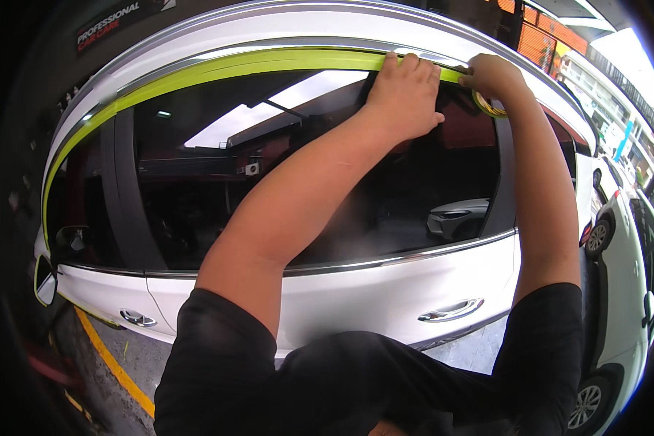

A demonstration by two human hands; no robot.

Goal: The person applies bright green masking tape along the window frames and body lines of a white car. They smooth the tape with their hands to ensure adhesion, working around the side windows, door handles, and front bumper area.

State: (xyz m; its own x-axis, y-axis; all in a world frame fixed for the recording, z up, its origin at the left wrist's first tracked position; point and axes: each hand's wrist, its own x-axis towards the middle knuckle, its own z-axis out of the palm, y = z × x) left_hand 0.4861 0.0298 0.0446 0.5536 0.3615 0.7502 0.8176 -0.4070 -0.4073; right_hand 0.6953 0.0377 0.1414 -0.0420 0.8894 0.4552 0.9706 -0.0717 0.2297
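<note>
A strip of yellow-green masking tape [247,64] runs along the upper edge of the side windows of a white car [370,301], just below the chrome roof trim [305,41]. My left hand [403,93] lies on the strip above the rear door window, palm toward the car, fingertips against the tape and thumb apart. To its right, my right hand [495,77] is closed on the roll of masking tape [488,106]. The roll's lower rim shows under that hand, and a short stretch of tape spans between both hands. My right fingers are partly hidden.
Chrome door handles [450,310] and a side mirror [46,280] stick out from the car. At the right stands another light-coloured car [625,276]. A yellow line [112,360] marks the floor at the lower left. The dark window glass [320,189] carries reflections.
</note>
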